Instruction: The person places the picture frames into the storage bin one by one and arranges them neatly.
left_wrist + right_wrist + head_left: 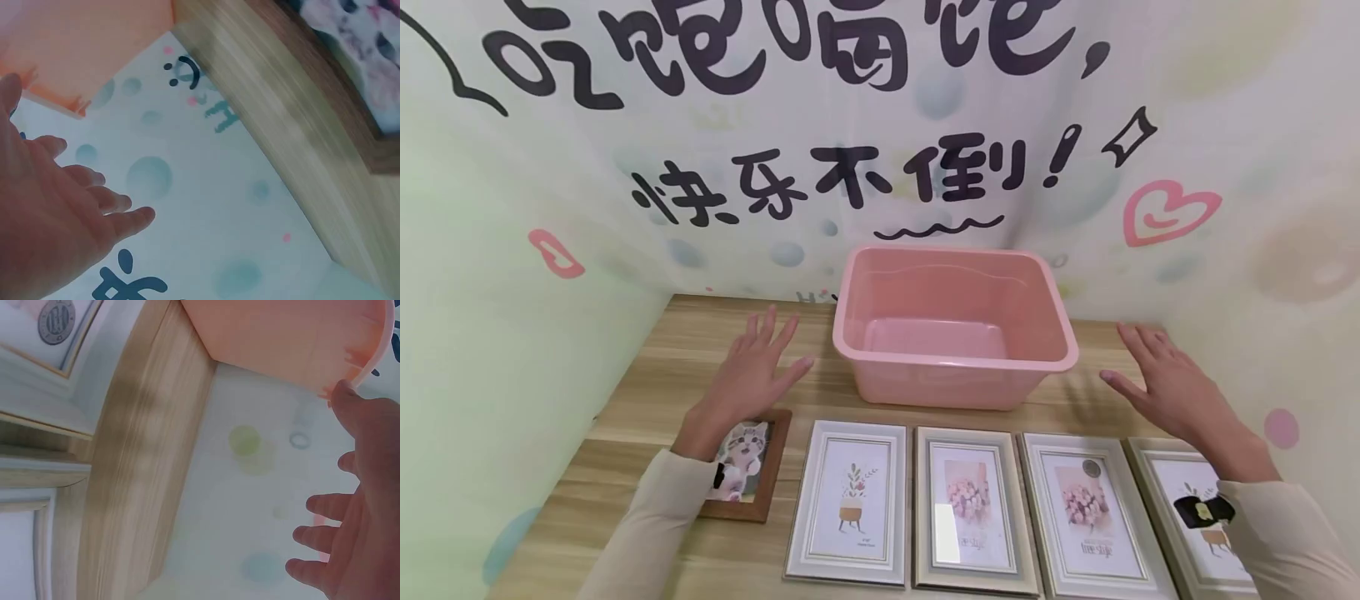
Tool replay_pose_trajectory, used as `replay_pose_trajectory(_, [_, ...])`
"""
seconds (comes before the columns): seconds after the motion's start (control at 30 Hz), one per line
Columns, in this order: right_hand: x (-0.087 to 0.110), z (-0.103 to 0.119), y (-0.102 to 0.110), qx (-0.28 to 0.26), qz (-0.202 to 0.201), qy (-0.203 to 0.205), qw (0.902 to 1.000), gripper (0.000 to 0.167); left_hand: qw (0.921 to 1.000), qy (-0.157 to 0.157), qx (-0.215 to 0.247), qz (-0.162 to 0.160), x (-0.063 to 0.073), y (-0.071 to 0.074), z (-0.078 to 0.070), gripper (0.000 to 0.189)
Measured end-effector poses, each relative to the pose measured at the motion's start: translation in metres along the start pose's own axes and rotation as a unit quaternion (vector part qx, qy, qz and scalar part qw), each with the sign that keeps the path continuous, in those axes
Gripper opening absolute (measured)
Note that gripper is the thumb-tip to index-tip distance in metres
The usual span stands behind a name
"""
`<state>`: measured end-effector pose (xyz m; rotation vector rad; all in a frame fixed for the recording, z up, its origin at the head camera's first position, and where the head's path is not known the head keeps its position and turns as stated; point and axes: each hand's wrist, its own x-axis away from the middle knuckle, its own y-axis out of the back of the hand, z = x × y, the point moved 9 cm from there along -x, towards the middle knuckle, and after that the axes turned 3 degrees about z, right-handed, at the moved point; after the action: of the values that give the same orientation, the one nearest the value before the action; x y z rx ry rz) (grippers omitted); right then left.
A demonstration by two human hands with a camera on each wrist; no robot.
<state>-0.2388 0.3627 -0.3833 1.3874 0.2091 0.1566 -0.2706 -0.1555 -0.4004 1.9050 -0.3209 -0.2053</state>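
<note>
A pink plastic bin [955, 383] stands at the back of the wooden table, with nothing visible inside. To its left, my left hand [756, 367] hovers with fingers spread and holds nothing. My right hand [1172, 387] is to the bin's right, also spread and holding nothing. In the head view neither hand touches the bin. Below the left wrist lies a brown picture frame [767, 487] with a kitten picture, partly covered by the forearm. Several pale picture frames lie in a row in front of the bin, among them a white frame [805, 508] and a champagne-coloured frame [925, 517].
A printed cloth wall [760, 267] with black lettering rises directly behind the bin. The wooden table [625, 400] ends at walls on the left and right. Another pale frame [1150, 467] at the far right is partly hidden by the right forearm.
</note>
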Motion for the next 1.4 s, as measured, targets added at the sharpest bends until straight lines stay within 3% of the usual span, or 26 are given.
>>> replay_pose_trajectory(0.37, [0.016,-0.027,-0.015,-0.039,0.041,-0.042,0.9975,0.087,0.9924,-0.022,0.12,-0.016,-0.014,0.003,-0.022,0.08])
replay_pose_trajectory(0.6, [0.031,-0.051,-0.032,-0.069,0.061,-0.061,0.9938,0.085,0.9789,-0.043,0.198,-0.031,-0.025,0.001,-0.036,0.071])
replay_pose_trajectory(0.87, [0.051,-0.085,-0.056,-0.095,0.094,-0.087,0.9872,0.083,0.9651,-0.05,0.257,-0.013,-0.034,-0.005,-0.047,0.073])
replay_pose_trajectory(1.07, [0.065,-0.105,-0.066,-0.125,0.079,-0.085,0.9853,0.08,0.9481,-0.053,0.314,-0.007,-0.042,-0.01,-0.052,0.075])
replay_pose_trajectory(1.17, [0.073,-0.115,-0.072,-0.136,0.087,-0.092,0.9826,0.079,0.9408,-0.057,0.334,-0.015,-0.046,-0.013,-0.055,0.072])
replay_pose_trajectory(1.4, [0.086,-0.134,-0.085,-0.123,0.133,-0.123,0.9758,0.082,0.9318,-0.049,0.358,-0.028,-0.051,-0.019,-0.059,0.066])
